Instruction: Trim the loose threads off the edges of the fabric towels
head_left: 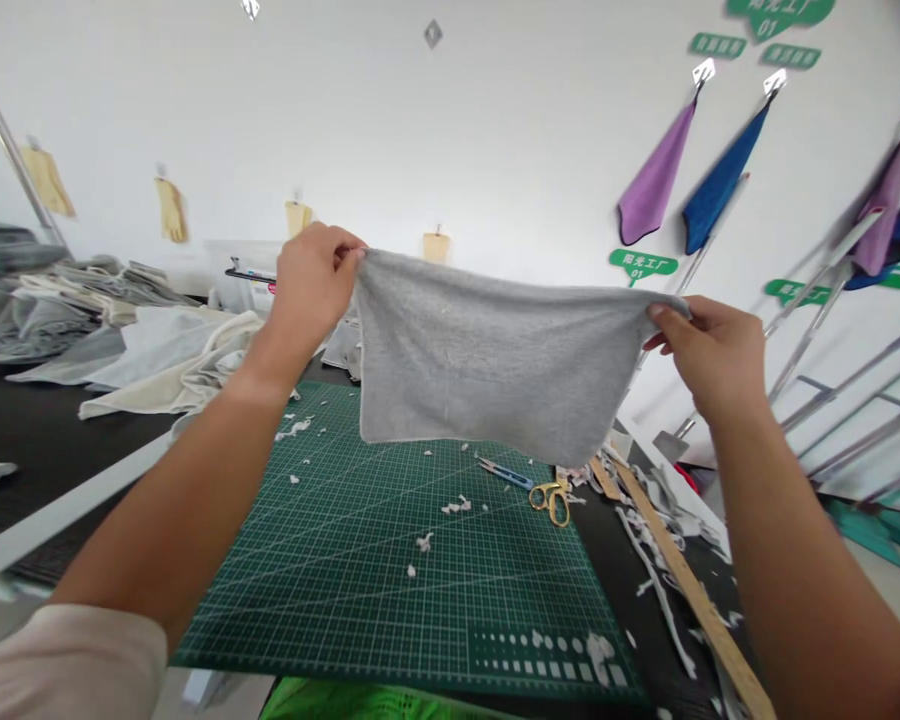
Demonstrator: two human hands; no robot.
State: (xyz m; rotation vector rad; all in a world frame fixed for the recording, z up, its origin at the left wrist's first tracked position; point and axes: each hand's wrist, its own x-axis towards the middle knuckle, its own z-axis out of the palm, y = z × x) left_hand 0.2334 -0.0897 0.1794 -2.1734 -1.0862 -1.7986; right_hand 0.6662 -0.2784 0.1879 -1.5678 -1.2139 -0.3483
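A grey cloth [487,360] hangs stretched between my two hands, above a green cutting mat [330,590]. My left hand [319,275] pinches its upper left corner between thumb and fingers. At the upper right corner, my right hand [720,350] grips the cloth the same way. The top edge sags slightly, and the lower edge hangs free over the mat. Below the cloth's right half lie scissors with gold handles [553,502] and a blue snips-like tool [506,474], partly overlapping. Small white scraps [424,542] are scattered over the mat.
Piled grey and cream cloths [157,340] cover the dark table at left. A long wooden strip [690,590] lies among fabric offcuts to the right of the mat. Purple [656,180] and blue cloths [724,185] hang on the wall, beside metal poles.
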